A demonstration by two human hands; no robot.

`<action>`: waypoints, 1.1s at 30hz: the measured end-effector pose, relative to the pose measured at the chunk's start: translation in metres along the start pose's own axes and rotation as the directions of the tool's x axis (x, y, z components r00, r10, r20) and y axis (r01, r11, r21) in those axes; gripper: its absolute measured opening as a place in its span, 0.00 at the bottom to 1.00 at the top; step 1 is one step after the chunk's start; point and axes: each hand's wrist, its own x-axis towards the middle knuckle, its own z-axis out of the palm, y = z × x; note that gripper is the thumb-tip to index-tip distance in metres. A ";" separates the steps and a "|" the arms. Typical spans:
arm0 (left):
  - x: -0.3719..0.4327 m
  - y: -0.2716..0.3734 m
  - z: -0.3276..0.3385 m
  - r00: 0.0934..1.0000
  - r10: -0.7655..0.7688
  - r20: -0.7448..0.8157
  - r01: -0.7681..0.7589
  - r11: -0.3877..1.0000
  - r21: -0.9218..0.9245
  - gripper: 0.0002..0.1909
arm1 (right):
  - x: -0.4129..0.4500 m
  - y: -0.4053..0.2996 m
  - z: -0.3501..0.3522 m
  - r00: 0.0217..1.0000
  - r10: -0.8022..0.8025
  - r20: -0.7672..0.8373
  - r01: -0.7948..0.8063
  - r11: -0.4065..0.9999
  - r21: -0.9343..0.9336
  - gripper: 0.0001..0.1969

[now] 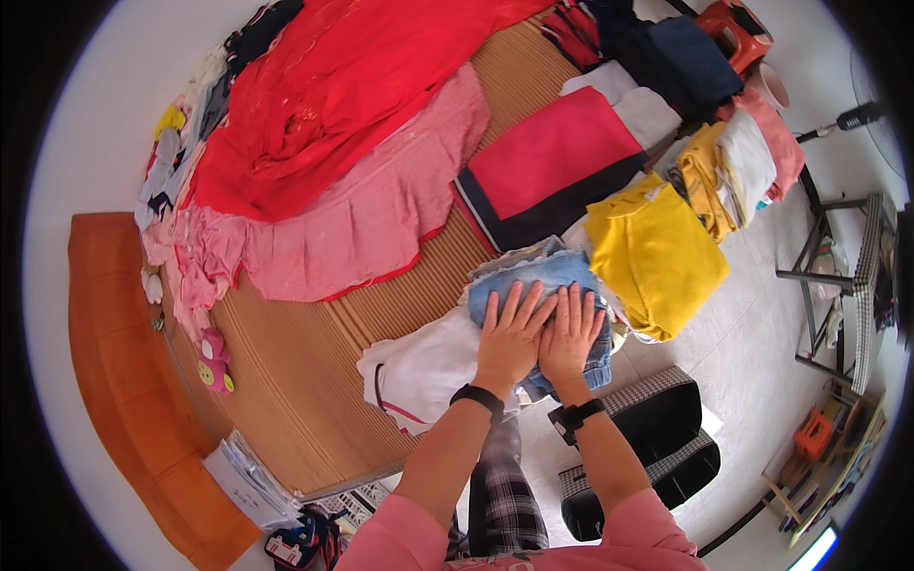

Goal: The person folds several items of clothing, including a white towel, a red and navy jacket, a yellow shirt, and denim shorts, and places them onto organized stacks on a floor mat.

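Both of my hands lie flat on a folded pair of blue denim jeans (532, 275) near the edge of the bed. My left hand (510, 339) has its fingers spread over the middle of the denim; my right hand (571, 335) rests beside it, thumbs close together. A white garment with a dark and red trim (428, 364) lies just left of the denim. Right of it is a folded yellow garment (653, 250) on a pile. Beyond is a folded red and navy garment (557, 157).
A red cloth (321, 93) and a pink ruffled garment (357, 235) cover the far left of the brown striped mat (285, 400). A pink plush toy (214, 360) lies at left. Open black-lined checkered boxes (653, 421) stand on the floor; a black-framed rack (821, 275) is at right.
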 end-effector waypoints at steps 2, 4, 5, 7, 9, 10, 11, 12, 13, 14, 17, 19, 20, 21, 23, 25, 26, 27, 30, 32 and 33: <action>0.001 0.000 -0.003 1.000 -0.005 0.012 0.005 0.999 -0.037 0.26 | 0.002 -0.001 -0.001 1.000 0.005 0.027 -0.004 0.999 -0.049 0.28; 0.004 0.002 -0.015 1.000 -0.004 0.006 0.005 0.998 -0.068 0.27 | 0.004 -0.003 -0.007 1.000 0.005 0.020 -0.005 1.000 -0.031 0.28; 0.005 0.004 -0.023 1.000 0.003 0.018 -0.001 0.996 -0.090 0.28 | 0.006 -0.005 -0.014 1.000 -0.015 0.005 0.015 1.000 -0.027 0.28; 0.005 0.006 -0.047 0.997 0.037 0.072 -0.030 0.994 -0.105 0.30 | 0.007 -0.011 -0.031 0.999 -0.044 -0.004 0.044 0.999 0.010 0.28; 0.000 0.007 -0.077 0.993 0.087 0.083 -0.072 0.982 -0.175 0.33 | 0.006 -0.025 -0.056 0.996 -0.067 -0.051 0.071 0.994 0.081 0.26; -0.008 0.004 -0.095 0.992 0.115 0.048 -0.103 0.974 -0.202 0.33 | 0.003 -0.036 -0.069 0.995 -0.085 -0.051 0.089 0.992 0.094 0.26; -0.015 -0.003 -0.111 0.991 0.136 0.012 -0.129 0.965 -0.230 0.34 | 0.000 -0.048 -0.085 0.991 -0.117 -0.066 0.125 0.984 0.131 0.25; -0.020 -0.015 -0.126 0.995 0.100 -0.008 -0.100 0.968 -0.231 0.33 | 0.001 -0.063 -0.096 0.986 -0.147 -0.073 0.157 0.975 0.160 0.25; -0.031 -0.029 -0.140 0.998 0.060 -0.029 -0.066 0.969 -0.239 0.33 | 0.005 -0.081 -0.102 0.980 -0.188 -0.065 0.198 0.953 0.228 0.25; -0.044 -0.042 -0.153 0.999 0.018 -0.051 -0.031 0.967 -0.253 0.33 | 0.007 -0.101 -0.108 0.973 -0.227 -0.051 0.232 0.930 0.286 0.25; -0.094 -0.121 -0.185 0.951 -0.266 -0.156 0.181 0.892 -0.415 0.28 | 0.031 -0.174 -0.092 0.922 -0.387 -0.013 0.362 0.850 0.383 0.24; -0.148 -0.175 -0.206 0.849 -0.491 -0.197 0.399 0.838 -0.372 0.26 | 0.048 -0.232 -0.060 0.867 -0.498 0.015 0.458 0.809 0.368 0.24; -0.176 -0.203 -0.216 0.793 -0.558 -0.244 0.462 0.812 -0.355 0.26 | 0.053 -0.265 -0.038 0.843 -0.538 0.028 0.489 0.785 0.381 0.24; -0.205 -0.233 -0.228 0.760 -0.602 -0.246 0.524 0.790 -0.317 0.26 | 0.058 -0.299 -0.014 0.814 -0.579 0.036 0.524 0.761 0.383 0.23; -0.256 -0.294 -0.251 0.707 -0.666 -0.239 0.623 0.746 -0.235 0.26 | 0.063 -0.367 0.037 0.801 -0.597 0.038 0.500 0.704 0.505 0.24; -0.265 -0.369 -0.269 0.716 -0.653 -0.248 0.648 0.753 -0.113 0.26 | 0.058 -0.420 0.071 0.735 -0.674 0.073 0.583 0.683 0.441 0.24; -0.256 -0.410 -0.274 0.735 -0.625 -0.261 0.638 0.769 -0.044 0.26 | 0.067 -0.441 0.087 0.717 -0.685 0.130 0.598 0.700 0.390 0.25; -0.241 -0.452 -0.277 0.744 -0.625 -0.234 0.646 0.763 0.018 0.27 | 0.075 -0.457 0.100 0.692 -0.715 0.095 0.632 0.664 0.400 0.25; -0.171 -0.569 -0.266 0.788 -0.535 -0.305 0.566 0.824 0.017 0.28 | 0.094 -0.503 0.146 0.652 -0.748 0.125 0.655 0.638 0.404 0.25; -0.143 -0.635 -0.256 0.776 -0.497 -0.389 0.556 0.830 0.048 0.28 | 0.112 -0.544 0.194 0.696 -0.698 0.170 0.598 0.694 0.401 0.25; -0.140 -0.670 -0.255 0.765 -0.480 -0.429 0.556 0.828 0.066 0.28 | 0.116 -0.568 0.221 0.719 -0.664 0.202 0.555 0.725 0.409 0.26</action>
